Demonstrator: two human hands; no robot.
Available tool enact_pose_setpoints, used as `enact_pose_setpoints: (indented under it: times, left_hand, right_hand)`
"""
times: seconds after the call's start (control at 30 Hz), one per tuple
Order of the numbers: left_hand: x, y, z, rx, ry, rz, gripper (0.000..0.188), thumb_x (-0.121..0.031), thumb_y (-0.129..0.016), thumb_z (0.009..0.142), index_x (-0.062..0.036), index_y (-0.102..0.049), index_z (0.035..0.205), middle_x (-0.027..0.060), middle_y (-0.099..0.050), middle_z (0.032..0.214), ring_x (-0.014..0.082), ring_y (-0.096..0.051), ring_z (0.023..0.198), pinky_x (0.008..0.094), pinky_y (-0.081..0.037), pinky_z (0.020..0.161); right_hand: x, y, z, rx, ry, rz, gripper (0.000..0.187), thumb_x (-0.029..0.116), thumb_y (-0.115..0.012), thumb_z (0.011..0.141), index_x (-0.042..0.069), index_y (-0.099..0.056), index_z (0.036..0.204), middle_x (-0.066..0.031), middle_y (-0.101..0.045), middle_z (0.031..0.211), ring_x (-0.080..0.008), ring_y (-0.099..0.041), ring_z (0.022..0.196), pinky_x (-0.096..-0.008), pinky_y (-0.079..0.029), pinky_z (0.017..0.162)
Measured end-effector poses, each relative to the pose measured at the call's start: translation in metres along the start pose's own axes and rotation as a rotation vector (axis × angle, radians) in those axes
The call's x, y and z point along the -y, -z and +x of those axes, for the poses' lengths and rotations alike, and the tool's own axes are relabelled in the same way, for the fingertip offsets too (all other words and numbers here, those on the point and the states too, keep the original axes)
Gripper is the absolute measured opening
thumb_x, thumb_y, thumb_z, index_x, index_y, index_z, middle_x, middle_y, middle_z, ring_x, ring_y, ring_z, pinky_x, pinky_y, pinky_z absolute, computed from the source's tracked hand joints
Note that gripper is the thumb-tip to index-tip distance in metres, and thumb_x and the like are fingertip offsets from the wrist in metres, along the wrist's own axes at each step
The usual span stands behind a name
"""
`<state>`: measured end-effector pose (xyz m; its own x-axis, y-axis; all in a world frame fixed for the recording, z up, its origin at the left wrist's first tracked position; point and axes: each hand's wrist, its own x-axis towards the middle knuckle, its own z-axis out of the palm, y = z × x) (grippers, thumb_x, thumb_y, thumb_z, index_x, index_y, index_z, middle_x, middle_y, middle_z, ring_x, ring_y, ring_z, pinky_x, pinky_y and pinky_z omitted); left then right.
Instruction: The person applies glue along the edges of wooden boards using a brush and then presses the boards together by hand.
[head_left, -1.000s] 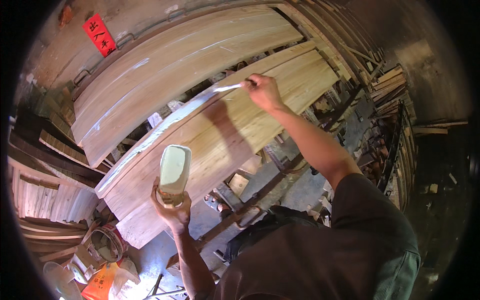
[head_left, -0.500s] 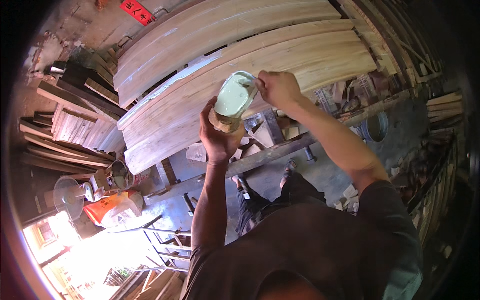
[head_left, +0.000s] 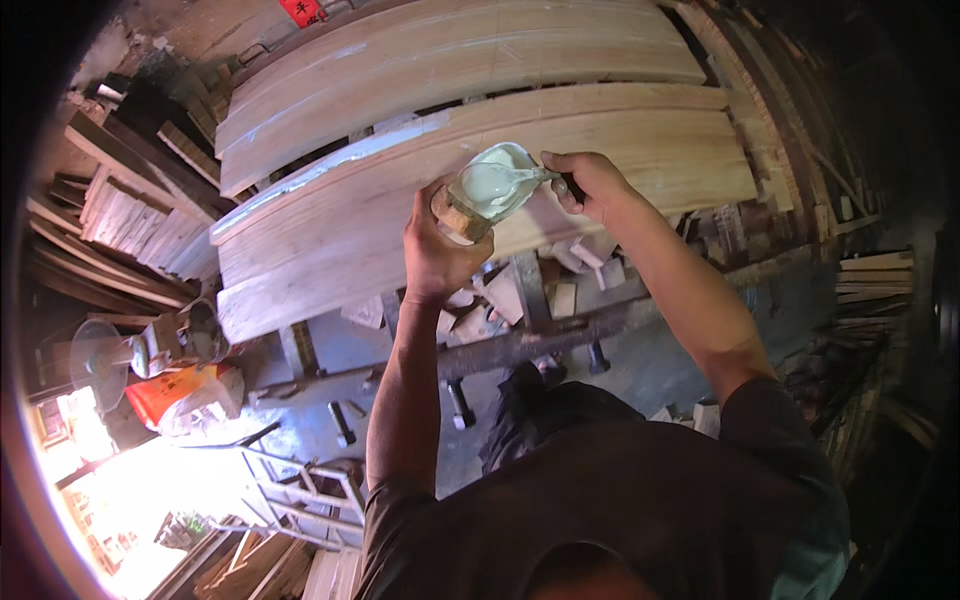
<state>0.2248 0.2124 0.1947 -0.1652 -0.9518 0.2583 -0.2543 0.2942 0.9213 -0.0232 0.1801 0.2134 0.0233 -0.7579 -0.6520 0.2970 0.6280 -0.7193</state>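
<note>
My left hand is wrapped round the base of an open container, where a tan, wood-like block sits. Thick white liquid fills much of it. At its right rim, my right hand pinches the end of a slim stirring tool, whose coated part lies in the liquid; its exact shape is hidden under the white. Both hands are raised over a long pale wooden board. White wet-looking material streaks the long edge of that board.
More long boards lie behind. Wood offcuts sit under the near board by a beam with large bolts. Stacked timber, a fan and a metal frame stand left; timber lies right.
My right hand has drawn slightly outward and its fingers have turned; the coated tool now shows across the liquid. The view has shifted, and the container appears slightly farther right.
</note>
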Motion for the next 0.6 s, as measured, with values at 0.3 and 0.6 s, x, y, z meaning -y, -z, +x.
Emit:
enact_pose_setpoints:
  times: [0.3,0.6]
  left_hand:
    - [0.057,0.001,0.090,-0.145,0.092,-0.007,0.071,-0.018,-0.083,0.068,-0.0037,-0.051,0.129,0.0125,-0.067,0.118,0.0254,-0.065,0.108,0.0369,-0.052,0.095]
    - [0.095,0.017,0.104,-0.289,0.134,-0.136,0.077,-0.001,-0.084,0.068,-0.0026,-0.046,0.135,0.0105,-0.057,0.130,0.0213,-0.058,0.115,0.0351,-0.049,0.100]
  right_hand:
    - [0.063,0.027,0.102,-0.004,-0.028,0.197,0.027,0.029,-0.065,0.095,0.009,-0.051,0.084,-0.0042,-0.051,0.063,-0.0154,-0.044,0.047,-0.0272,-0.029,0.038]
    - [0.084,0.099,0.179,-0.180,0.181,-0.054,0.018,0.022,-0.068,0.094,0.007,-0.057,0.093,-0.0063,-0.056,0.067,-0.0162,-0.049,0.049,-0.0282,-0.031,0.039]
